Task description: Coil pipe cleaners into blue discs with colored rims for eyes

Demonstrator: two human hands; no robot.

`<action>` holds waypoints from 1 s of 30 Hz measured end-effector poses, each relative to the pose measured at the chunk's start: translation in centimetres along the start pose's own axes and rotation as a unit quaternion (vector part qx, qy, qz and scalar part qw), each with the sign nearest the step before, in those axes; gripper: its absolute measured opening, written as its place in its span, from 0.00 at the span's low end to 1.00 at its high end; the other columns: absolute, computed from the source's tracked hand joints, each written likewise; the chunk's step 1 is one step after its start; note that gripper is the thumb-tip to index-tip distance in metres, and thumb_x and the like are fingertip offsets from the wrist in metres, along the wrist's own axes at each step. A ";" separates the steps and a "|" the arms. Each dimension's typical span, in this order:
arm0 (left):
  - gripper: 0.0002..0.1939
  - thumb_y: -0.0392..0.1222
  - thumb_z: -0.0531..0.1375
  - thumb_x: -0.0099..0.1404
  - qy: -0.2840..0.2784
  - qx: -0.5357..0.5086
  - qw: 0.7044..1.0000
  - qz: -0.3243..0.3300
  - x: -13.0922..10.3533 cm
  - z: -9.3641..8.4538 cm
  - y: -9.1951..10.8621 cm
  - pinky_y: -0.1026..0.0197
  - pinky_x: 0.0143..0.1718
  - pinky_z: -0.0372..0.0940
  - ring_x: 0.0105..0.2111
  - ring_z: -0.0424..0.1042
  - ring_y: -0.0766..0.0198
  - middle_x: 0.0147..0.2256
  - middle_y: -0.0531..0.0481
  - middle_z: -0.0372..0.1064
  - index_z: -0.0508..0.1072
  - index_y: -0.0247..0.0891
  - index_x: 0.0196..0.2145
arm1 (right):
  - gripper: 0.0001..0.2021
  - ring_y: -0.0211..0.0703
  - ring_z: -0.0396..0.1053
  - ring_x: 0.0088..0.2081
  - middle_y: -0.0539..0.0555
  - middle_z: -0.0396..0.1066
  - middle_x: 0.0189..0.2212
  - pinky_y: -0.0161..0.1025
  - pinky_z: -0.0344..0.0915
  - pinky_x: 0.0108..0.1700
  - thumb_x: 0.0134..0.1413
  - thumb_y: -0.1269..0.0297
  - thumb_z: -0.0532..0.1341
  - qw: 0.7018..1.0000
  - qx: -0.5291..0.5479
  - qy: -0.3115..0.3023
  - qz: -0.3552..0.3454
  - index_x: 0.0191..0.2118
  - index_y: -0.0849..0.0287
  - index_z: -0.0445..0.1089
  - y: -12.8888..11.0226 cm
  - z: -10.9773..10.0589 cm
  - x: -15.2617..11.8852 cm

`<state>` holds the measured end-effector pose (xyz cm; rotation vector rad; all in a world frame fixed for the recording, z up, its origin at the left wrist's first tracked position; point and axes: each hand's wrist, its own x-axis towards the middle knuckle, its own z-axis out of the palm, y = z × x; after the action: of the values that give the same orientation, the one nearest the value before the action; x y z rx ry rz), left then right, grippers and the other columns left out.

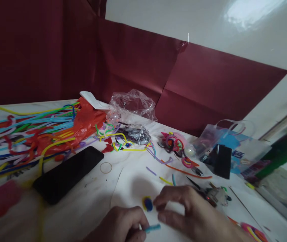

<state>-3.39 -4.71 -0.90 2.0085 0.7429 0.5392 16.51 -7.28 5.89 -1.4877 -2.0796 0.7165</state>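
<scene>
At the bottom middle, my left hand has its fingers closed on a short piece of light blue pipe cleaner, which sticks out to the right. My right hand is just beyond the piece's end, thumb and fingers apart and nothing visible between them. Beside its fingertips lies a small coiled disc, dark blue with yellow at its edge, on the white tabletop. Short cut pieces, one purple, one yellow and one blue, lie above the right hand.
Many pipe cleaners spill from a red bag at left. A black phone lies in front. Farther back are a clear plastic bag and coiled pieces. Scissors and a plastic carrier bag are at right.
</scene>
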 end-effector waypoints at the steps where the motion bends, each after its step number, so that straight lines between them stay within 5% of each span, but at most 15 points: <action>1: 0.08 0.32 0.49 0.53 -0.020 -0.005 1.000 -0.009 0.1 -0.2 0.2 0.70 0.19 0.46 0.19 0.50 0.72 0.17 0.59 0.52 0.67 0.38 0.29 | 0.09 0.41 0.67 0.30 0.47 0.70 0.29 0.33 0.64 0.33 0.50 0.53 0.59 0.999 -0.007 -0.028 -0.024 0.33 0.50 0.71 -0.5 1.1 -0.7; 5: 0.07 0.32 0.49 0.53 -0.051 -0.007 0.997 -0.050 0.2 -0.7 1.2 0.71 0.20 0.49 0.20 0.54 0.72 0.18 0.59 0.56 0.66 0.37 0.27 | 0.09 0.34 0.67 0.27 0.45 0.69 0.27 0.27 0.58 0.28 0.48 0.76 0.55 0.991 -0.105 -0.073 -0.027 0.28 0.57 0.69 -1.2 3.0 -1.9; 8: 0.07 0.33 0.49 0.54 -0.046 -0.002 0.996 -0.071 -0.1 -0.7 1.6 0.70 0.21 0.52 0.20 0.56 0.72 0.19 0.58 0.57 0.66 0.36 0.29 | 0.12 0.31 0.64 0.24 0.43 0.67 0.24 0.26 0.53 0.24 0.42 0.83 0.54 0.980 -0.183 -0.048 -0.061 0.25 0.59 0.66 -0.9 3.0 -2.2; 13: 0.08 0.33 0.48 0.55 -0.048 -0.045 0.995 -0.074 -0.1 -0.4 1.7 0.70 0.21 0.54 0.20 0.60 0.72 0.19 0.58 0.58 0.66 0.36 0.30 | 0.10 0.35 0.58 0.19 0.46 0.60 0.18 0.34 0.47 0.21 0.49 0.79 0.50 0.906 -0.333 0.117 -0.235 0.23 0.59 0.62 -0.2 3.9 -2.2; 16: 0.08 0.33 0.48 0.55 -0.040 -0.085 0.994 -0.062 0.1 -0.5 1.7 0.70 0.22 0.55 0.20 0.61 0.72 0.19 0.58 0.60 0.65 0.36 0.30 | 0.14 0.37 0.56 0.18 0.47 0.58 0.17 0.35 0.45 0.21 0.54 0.78 0.45 0.874 -0.368 0.184 -0.259 0.24 0.58 0.61 -0.3 4.3 -2.2; 25: 0.07 0.35 0.48 0.58 0.013 -0.162 0.985 -0.060 -0.3 -0.5 1.7 0.69 0.22 0.59 0.20 0.61 0.71 0.20 0.56 0.61 0.65 0.35 0.31 | 0.12 0.37 0.62 0.22 0.48 0.63 0.21 0.33 0.52 0.23 0.59 0.72 0.48 0.917 -0.315 0.145 -0.199 0.26 0.58 0.62 -0.7 3.7 -2.4; 30: 0.05 0.34 0.50 0.57 0.022 -0.181 0.981 -0.073 0.5 -1.2 1.8 0.69 0.19 0.58 0.18 0.61 0.72 0.20 0.55 0.62 0.65 0.34 0.30 | 0.12 0.34 0.65 0.21 0.46 0.67 0.21 0.26 0.59 0.21 0.58 0.67 0.50 0.979 -0.139 0.108 -0.107 0.27 0.56 0.68 -1.7 2.5 -1.3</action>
<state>-3.26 -4.41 1.26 1.5982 0.7531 0.5883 14.05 -9.31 5.00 -1.3804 -2.1897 0.1796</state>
